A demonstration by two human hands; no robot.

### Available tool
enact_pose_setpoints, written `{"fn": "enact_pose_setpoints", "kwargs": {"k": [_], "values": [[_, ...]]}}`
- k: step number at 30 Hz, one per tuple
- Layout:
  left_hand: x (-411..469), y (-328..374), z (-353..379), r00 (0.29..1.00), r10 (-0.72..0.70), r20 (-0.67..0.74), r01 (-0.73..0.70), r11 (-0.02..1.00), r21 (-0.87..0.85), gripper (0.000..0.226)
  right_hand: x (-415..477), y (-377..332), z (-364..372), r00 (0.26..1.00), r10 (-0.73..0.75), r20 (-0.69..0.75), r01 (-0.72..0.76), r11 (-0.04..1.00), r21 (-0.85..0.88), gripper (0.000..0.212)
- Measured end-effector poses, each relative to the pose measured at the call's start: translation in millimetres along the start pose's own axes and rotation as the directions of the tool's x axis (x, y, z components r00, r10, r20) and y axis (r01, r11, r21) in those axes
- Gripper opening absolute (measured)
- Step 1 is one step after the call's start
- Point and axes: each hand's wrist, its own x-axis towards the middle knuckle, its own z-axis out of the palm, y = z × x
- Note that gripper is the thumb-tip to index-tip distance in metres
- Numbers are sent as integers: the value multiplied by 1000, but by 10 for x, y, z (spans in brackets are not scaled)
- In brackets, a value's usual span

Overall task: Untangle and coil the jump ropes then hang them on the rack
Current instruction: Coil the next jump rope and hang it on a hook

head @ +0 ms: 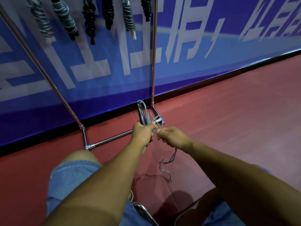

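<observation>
A grey-blue jump rope (143,111) is folded into a bundle of long loops that stands up out of my left hand (142,133), which grips the bundle in its fist. My right hand (172,137), just to the right and touching the left, pinches a strand of the same rope. The loose tail (169,162) hangs from my right hand and trails down to the red floor. Several coiled ropes (65,18), grey and black, hang from the top of the metal rack (153,62) at upper left.
The rack's chrome base bar (110,139) lies on the red floor just beyond my left knee. A blue banner wall (211,54) with white characters stands behind it. A chrome chair frame (143,209) shows between my legs.
</observation>
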Motion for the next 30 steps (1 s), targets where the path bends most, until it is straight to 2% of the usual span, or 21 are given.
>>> {"fn": "enact_pose_setpoints", "kwargs": {"k": [4,7,9,16,25,28,30], "values": [[126,134,-90,992,-3,-128,-8,996,-91,21,-13,-10,-141,992,30,-123,-31,1000,-4,55],[270,249,-339,952,37,-305,-70,993,-98,8,-7,48,-323,980,11,-201,-29,996,-89,59],[334,281,-486,926,56,-374,-99,990,-97,8,6,68,-396,978,17,-210,-41,993,-110,59],[414,320,-606,892,71,-446,-134,985,-112,11,30,10,-495,986,11,-166,-43,982,-186,59],[509,338,-747,868,71,-492,-146,983,-115,14,28,302,-607,970,46,-240,-95,976,-197,61],[517,318,-834,852,87,-516,-150,985,-82,12,8,407,-653,962,52,-267,-111,971,-211,56],[511,288,-876,846,154,-510,-174,985,8,12,3,398,-652,958,52,-282,-111,974,-198,50]]}}
